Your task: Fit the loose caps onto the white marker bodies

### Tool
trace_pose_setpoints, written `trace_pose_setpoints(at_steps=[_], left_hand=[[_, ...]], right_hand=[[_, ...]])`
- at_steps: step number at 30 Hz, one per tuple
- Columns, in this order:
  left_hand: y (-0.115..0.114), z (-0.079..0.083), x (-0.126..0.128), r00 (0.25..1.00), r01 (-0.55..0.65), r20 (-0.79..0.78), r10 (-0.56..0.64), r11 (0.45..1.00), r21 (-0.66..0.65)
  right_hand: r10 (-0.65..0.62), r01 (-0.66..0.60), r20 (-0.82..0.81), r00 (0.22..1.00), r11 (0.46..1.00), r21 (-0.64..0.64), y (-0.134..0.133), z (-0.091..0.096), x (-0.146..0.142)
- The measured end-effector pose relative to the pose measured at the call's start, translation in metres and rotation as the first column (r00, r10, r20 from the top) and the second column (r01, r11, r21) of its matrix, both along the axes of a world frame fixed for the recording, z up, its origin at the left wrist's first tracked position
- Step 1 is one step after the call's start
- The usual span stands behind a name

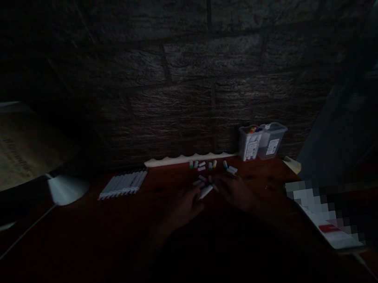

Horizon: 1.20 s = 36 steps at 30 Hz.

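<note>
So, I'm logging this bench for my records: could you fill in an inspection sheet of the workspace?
Surface: reddish-brown wooden table, dimly lit.
Job's things: white marker between the hands; short white pieces, apparently caps, some with coloured ends, scattered beyond; row of white markers to the left.
Clutter: lamp at left; two clear tubs near the wall; flat pale object at right, partly pixelated.
Hands: left hand holds the marker; right hand beside it, grip too dark to tell.
Cables: pale cord by the lamp base.
Surroundings: brick-patterned wall.
</note>
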<state>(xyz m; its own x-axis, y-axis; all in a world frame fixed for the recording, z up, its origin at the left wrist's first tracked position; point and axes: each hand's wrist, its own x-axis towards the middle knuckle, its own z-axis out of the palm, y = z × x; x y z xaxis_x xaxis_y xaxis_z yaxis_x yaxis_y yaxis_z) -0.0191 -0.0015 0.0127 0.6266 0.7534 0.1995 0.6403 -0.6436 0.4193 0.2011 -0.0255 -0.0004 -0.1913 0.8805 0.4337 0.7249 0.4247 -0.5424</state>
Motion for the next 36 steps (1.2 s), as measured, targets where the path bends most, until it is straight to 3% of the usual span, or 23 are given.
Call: trace_pose_setpoints(at_steps=[3, 6, 9, 12, 19, 22, 26, 28, 34, 36], left_hand=[[0.005, -0.001, 0.001, 0.992, 0.012, 0.125, -0.028, 0.992, 0.127], [0.011, -0.011, 0.005, 0.987, 0.063, 0.127, -0.095, 0.97, 0.236], [0.017, -0.024, 0.011, 0.986, 0.112, 0.088, -0.139, 0.959, 0.26], [0.019, -0.032, 0.017, 0.989, 0.122, 0.058, -0.14, 0.963, 0.241], [0.009, -0.021, 0.018, 0.975, 0.143, 0.142, -0.17, 0.973, 0.178], [0.012, -0.015, 0.014, 0.977, 0.058, 0.193, -0.089, 0.986, 0.159], [0.022, -0.003, 0.001, 0.949, -0.21, 0.246, 0.196, 0.977, 0.031], [0.026, 0.002, -0.005, 0.919, -0.282, 0.279, 0.28, 0.959, -0.032], [0.032, -0.006, -0.007, 0.869, -0.26, 0.395, 0.298, 0.954, -0.148], [0.032, -0.013, -0.002, 0.813, -0.187, 0.494, 0.307, 0.942, -0.278]], right_hand=[[-0.02, 0.02, 0.008, 1.0, 0.999, 0.027, 0.005, -0.006, 0.003], [-0.099, 0.086, 0.074, 0.992, 0.984, 0.155, 0.015, -0.016, 0.01], [-0.249, 0.217, 0.172, 0.953, 0.958, 0.185, 0.024, -0.026, 0.019], [-0.259, 0.232, 0.241, 0.935, 0.963, 0.135, 0.028, -0.032, 0.025], [-0.271, 0.238, 0.216, 0.938, 0.957, 0.167, 0.029, -0.034, 0.023], [-0.212, 0.188, 0.195, 0.958, 0.973, 0.135, 0.027, -0.028, 0.021], [-0.19, 0.173, 0.146, 0.971, 0.978, 0.118, 0.024, -0.014, 0.022], [-0.184, 0.17, 0.125, 0.975, 0.979, 0.113, 0.023, -0.01, 0.023], [-0.099, 0.081, 0.181, 0.978, 0.991, 0.103, 0.022, -0.016, 0.024], [-0.076, 0.063, 0.184, 0.98, 0.995, 0.075, 0.021, -0.015, 0.023]])
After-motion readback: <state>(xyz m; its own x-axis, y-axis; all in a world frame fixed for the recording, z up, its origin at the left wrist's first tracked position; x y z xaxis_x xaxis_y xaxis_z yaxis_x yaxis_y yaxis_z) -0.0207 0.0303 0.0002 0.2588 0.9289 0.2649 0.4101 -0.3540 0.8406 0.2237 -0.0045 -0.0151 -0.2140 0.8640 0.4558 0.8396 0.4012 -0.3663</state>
